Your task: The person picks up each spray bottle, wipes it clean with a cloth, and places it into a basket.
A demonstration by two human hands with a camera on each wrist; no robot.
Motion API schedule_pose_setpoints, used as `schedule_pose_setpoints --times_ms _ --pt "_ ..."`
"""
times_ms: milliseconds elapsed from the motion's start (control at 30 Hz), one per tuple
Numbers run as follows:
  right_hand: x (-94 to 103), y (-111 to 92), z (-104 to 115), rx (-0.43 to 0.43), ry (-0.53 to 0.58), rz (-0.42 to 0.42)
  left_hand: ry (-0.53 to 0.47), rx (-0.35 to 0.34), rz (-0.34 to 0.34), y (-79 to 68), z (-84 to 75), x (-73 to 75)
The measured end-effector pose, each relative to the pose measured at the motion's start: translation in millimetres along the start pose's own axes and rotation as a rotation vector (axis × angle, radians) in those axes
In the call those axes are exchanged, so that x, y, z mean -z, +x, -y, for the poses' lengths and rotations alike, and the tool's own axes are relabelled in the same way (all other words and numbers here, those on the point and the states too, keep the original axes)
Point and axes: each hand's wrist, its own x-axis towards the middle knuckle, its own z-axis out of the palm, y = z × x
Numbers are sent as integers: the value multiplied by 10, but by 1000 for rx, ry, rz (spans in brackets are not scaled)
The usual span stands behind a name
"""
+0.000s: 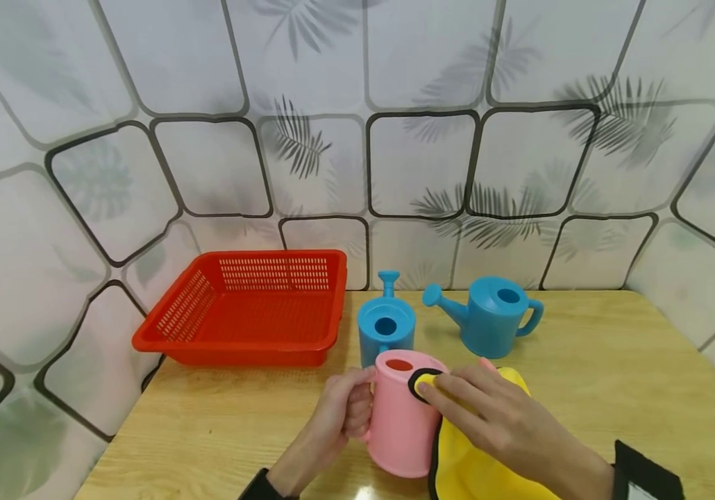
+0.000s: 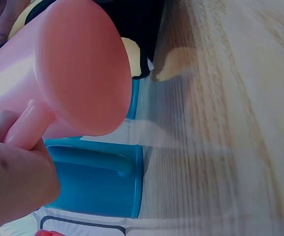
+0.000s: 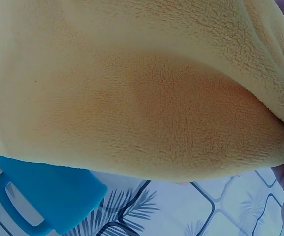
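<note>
A pink watering can is held up over the near part of the table, tilted a little. My left hand grips its handle, and the left wrist view shows the can's round base and the fingers curled about the handle. On the can's right side my right hand holds a yellow cloth with a black edge, pressing a fold of it against the upper wall near the rim. In the right wrist view the fluffy cloth fills most of the picture and hides the can.
Behind the pink can stands one blue watering can; another blue watering can stands farther right, its spout pointing left. A red plastic basket sits at the back left of the wooden table. A patterned curtain rises behind.
</note>
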Motion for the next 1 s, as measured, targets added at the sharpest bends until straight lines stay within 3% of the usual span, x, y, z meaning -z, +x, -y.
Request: schedule_pose_setpoints --times_ms 367,800,1000 --pt "-33 14 3 42 -15 -59 4 8 -36 29 24 6" --pt "-73 -18 -8 59 -11 -7 -26 -1 -15 51 10 10" --pt "-137 -93 47 65 58 42 -54 20 -20 72 13 34"
